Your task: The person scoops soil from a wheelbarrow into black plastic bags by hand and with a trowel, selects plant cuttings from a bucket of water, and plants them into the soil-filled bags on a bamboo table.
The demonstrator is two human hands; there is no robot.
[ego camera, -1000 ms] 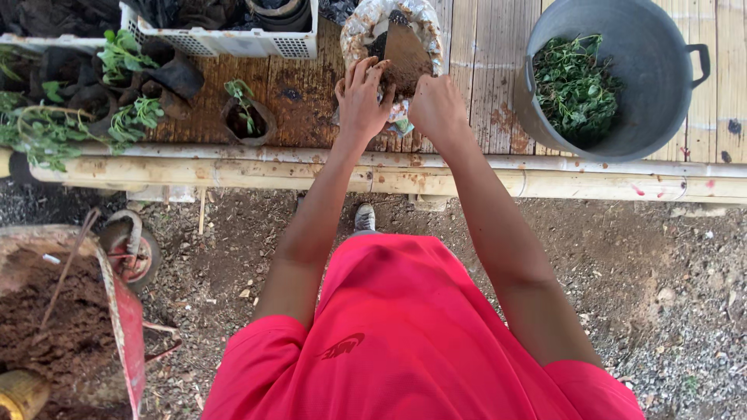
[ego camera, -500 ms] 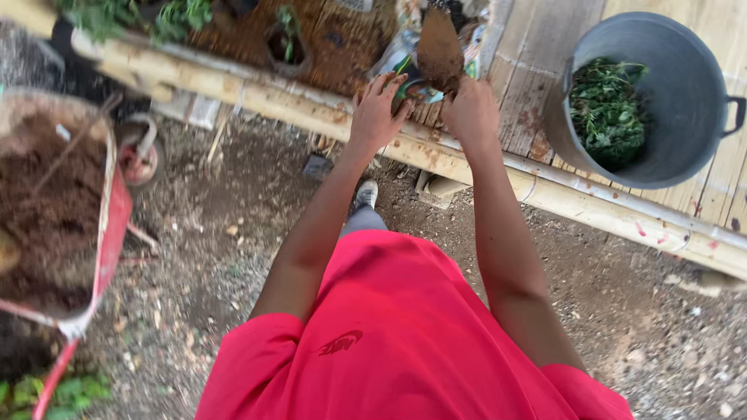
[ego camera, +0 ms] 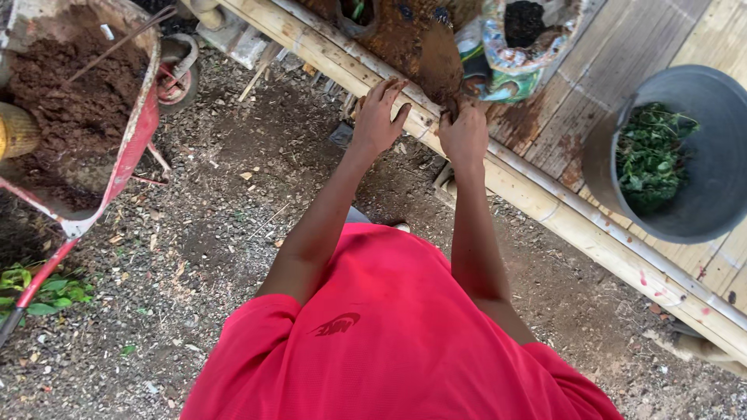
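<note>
The left hand (ego camera: 379, 117) rests spread, fingers apart, on the bamboo rail (ego camera: 545, 198). The right hand (ego camera: 464, 134) is clenched around the rusty trowel (ego camera: 426, 48). The grey tub (ego camera: 704, 155) holds green leaves (ego camera: 650, 159); the red wheelbarrow (ego camera: 132, 132) holds soil.

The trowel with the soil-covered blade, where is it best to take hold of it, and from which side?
Take the trowel by its handle end, where the right hand already has its grip. Come from below, the person's side: the broad, soil-caked blade points away over the bench.

The person wears a bright red short-sleeved shirt (ego camera: 405, 334) with a darker red chest emblem (ego camera: 336, 324).
</note>
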